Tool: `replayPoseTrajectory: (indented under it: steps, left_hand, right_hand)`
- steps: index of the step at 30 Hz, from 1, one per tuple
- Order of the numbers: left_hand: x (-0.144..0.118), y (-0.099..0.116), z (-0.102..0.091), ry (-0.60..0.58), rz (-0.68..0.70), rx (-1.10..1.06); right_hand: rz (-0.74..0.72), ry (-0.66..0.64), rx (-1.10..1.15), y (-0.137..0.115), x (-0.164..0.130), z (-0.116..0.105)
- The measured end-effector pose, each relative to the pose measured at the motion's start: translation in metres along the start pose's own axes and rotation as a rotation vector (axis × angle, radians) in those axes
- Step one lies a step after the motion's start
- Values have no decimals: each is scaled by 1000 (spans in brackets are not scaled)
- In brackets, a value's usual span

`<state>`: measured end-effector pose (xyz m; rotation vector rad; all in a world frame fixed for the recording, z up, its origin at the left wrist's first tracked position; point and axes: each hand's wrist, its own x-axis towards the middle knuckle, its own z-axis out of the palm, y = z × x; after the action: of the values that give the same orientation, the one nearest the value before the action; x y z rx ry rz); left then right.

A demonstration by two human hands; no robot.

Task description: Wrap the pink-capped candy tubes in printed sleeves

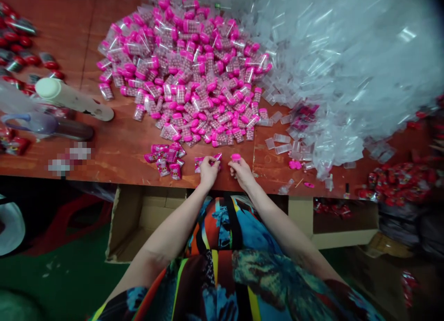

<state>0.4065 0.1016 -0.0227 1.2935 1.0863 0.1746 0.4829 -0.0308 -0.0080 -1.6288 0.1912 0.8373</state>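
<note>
Patterned lap at bottom; above it, left hand (208, 172) pinched a pink sachet (218, 157), right hand (242, 171) gripped an apparently upright pink-capped vial (236, 157), just apart at centre.

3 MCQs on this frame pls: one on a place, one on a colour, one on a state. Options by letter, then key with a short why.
1. Where does the big heap of pink-capped bottles lie?
A. On the wooden table, beyond the hands
B. In the cardboard box
C. On the green floor

2. What colour is the cap on the bottle in the right hand?
A. White
B. Pink
C. Blue

3. What is the left hand doing?
A. Resting flat on the lap
B. Lifted high above the heap
C. Pinching a small packet at the table's near edge

Key: 1 A, the heap covers the wooden table past both hands. 2 B, a pink cap shows above the fingers. 3 C, its fingers close on a small packet by the edge.
</note>
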Motion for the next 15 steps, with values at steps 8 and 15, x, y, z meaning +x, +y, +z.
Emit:
replayPoseTrajectory:
  steps: [8,15]
  left_hand:
    - [-12,18,7,-124,-1,-222]
    - [-4,12,3,-133,8,-5]
  right_hand:
    - [-63,51,9,-3,16,7]
    - [-73,95,-91,9,24,5]
